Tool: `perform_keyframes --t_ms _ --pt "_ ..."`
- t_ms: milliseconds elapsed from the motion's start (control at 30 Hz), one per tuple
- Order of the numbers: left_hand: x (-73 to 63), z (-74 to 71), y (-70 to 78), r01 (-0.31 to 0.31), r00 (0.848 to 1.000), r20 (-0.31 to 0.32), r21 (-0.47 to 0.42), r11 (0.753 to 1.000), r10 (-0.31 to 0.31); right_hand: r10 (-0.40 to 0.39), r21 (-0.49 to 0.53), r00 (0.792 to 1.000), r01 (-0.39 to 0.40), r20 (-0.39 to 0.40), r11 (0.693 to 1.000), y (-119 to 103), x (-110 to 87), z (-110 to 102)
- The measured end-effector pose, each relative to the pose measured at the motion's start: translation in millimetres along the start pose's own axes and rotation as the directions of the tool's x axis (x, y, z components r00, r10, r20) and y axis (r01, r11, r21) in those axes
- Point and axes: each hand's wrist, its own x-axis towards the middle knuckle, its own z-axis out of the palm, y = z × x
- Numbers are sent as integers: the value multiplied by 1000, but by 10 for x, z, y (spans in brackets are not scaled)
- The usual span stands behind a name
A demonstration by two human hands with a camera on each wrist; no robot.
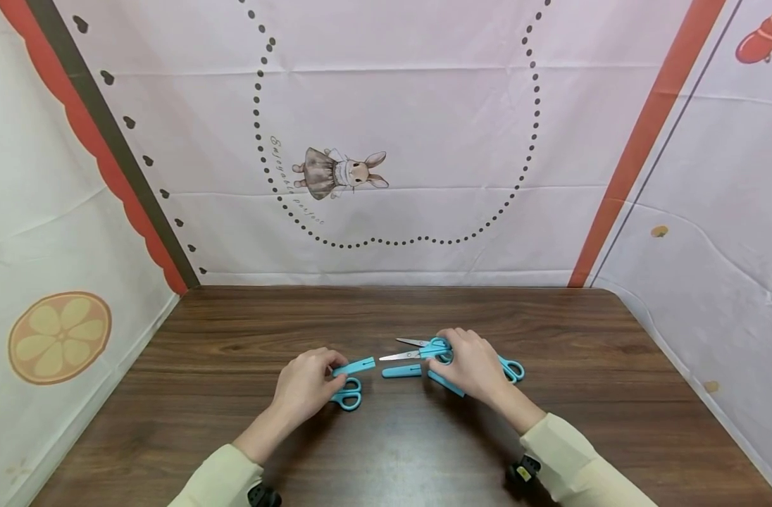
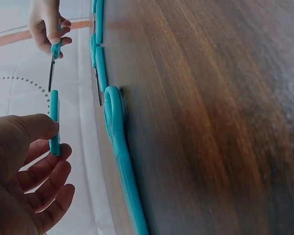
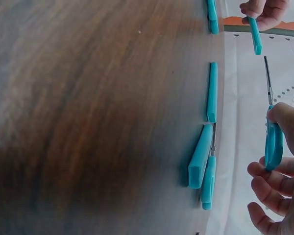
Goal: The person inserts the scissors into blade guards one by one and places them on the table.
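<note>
My left hand (image 1: 305, 384) pinches a light-blue scissor sheath (image 1: 358, 365) between thumb and fingers, above the table. My right hand (image 1: 471, 362) holds blue-handled scissors (image 3: 273, 142), their closed blades pointing left. In the head view the blade tip lies just short of the sheath's end, apart from it. Beneath my left hand lies a sheathed pair of scissors (image 2: 118, 142), blades covered. Bare-bladed scissors (image 1: 413, 342) rest behind the held pair. Another pair's handles (image 1: 513, 369) show past my right hand, which hides the rest.
Two loose blue sheaths lie on the brown wooden table (image 1: 386, 451): one sheath (image 1: 401, 371) in the middle, another sheath (image 1: 446, 384) by my right hand. A printed white cloth (image 1: 424, 141) hangs behind and along both sides.
</note>
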Motion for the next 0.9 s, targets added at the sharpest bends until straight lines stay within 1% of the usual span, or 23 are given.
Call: perform_keyframes --t_ms 300,500,900 --pt "19 15 49 0 1000 22 -26 1000 0 9 -7 1000 -9 -11 1000 -4 -7 -11" --pt "31 45 57 1 1000 29 -40 999 0 16 -12 1000 -16 -3 1000 -11 -24 -11" --pt "73 70 83 -47 999 13 -25 999 48 23 -21 1000 -23 -22 1000 -23 -48 6"
